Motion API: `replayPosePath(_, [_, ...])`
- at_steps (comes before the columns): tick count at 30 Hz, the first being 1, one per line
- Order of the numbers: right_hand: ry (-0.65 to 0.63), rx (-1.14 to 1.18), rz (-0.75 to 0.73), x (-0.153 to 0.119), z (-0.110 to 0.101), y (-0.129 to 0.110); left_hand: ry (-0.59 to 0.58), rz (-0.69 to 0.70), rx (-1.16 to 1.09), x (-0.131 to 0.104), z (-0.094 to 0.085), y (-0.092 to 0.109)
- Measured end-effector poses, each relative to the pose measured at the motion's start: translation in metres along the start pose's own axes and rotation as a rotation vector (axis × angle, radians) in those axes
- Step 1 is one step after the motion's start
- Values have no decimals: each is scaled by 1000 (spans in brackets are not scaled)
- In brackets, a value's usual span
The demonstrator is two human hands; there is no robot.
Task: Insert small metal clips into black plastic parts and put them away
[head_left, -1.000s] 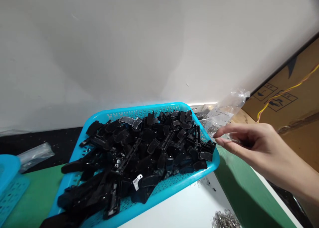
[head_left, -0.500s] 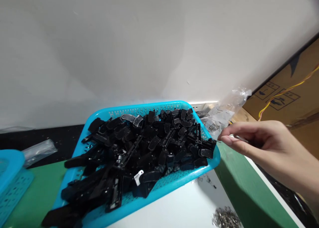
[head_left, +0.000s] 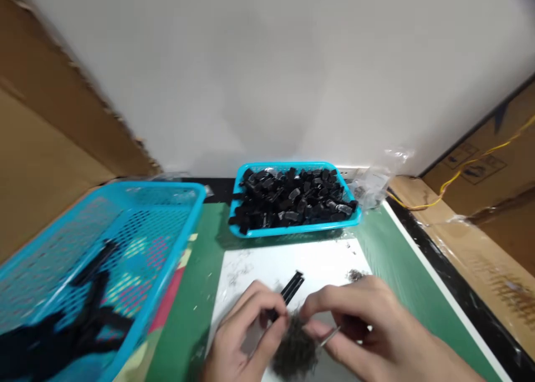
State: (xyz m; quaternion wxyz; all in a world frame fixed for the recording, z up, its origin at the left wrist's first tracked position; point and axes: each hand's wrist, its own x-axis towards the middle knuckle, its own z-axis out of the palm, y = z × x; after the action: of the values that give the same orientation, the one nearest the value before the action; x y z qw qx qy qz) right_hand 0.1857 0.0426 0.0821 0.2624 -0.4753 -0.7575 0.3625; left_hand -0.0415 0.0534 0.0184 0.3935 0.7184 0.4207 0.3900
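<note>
My left hand (head_left: pixel 251 332) is closed around a long, narrow black plastic piece (head_left: pixel 293 286), whose far end points up and away over the white sheet (head_left: pixel 259 259). Close beside it, my right hand (head_left: pixel 355 321) pinches a thin silvery metal tool (head_left: pixel 331 336); its exact kind is blurred. The fingertips of both hands almost meet at the near end of the black piece. Under them lies a dark heap of small wiry metal bits (head_left: pixel 295 351), partly covered by the fingers.
Behind the sheet stands a blue basket (head_left: pixel 292 230) full of black plastic pieces. A larger blue basket (head_left: pixel 194 215) with several black pieces is on the left. A clear plastic bag (head_left: pixel 374 187), cardboard (head_left: pixel 472 231) and a yellow wire (head_left: pixel 449 181) are at the right.
The view has drawn back from the full basket. My right hand has come from the basket's right side down over the sheet. My left hand now shows, holding a black piece.
</note>
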Motion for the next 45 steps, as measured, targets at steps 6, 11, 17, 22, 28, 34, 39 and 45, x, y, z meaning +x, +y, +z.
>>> replayPosePath(6, [138, 115, -67, -18, 26, 11, -100, 52, -82, -14, 3, 6])
replayPosePath(11, [174, 166, -123, -23, 39, 18, -104, 144, -69, -18, 5, 10])
replayPosePath(17, [164, 158, -70, -24, 44, 27, -99, 103, -41, -17, 7, 12])
replayPosePath(22, [110, 204, 17, -21, 40, 30, -144, 14, -23, -13, 8, 10])
replayPosePath(28, [76, 224, 85, -21, 35, 29, -173, -58, -49, -12, 10, 6])
replayPosePath(34, [152, 298, 251, -15, 31, 36, -163, -62, -20, -11, 10, 9])
replayPosePath(39, [181, 327, 384, -10, 19, 47, -106, -106, 28, -10, 14, 3])
replayPosePath(45, [227, 178, 400, -3, 25, 51, -119, -59, 183, -7, 19, -2])
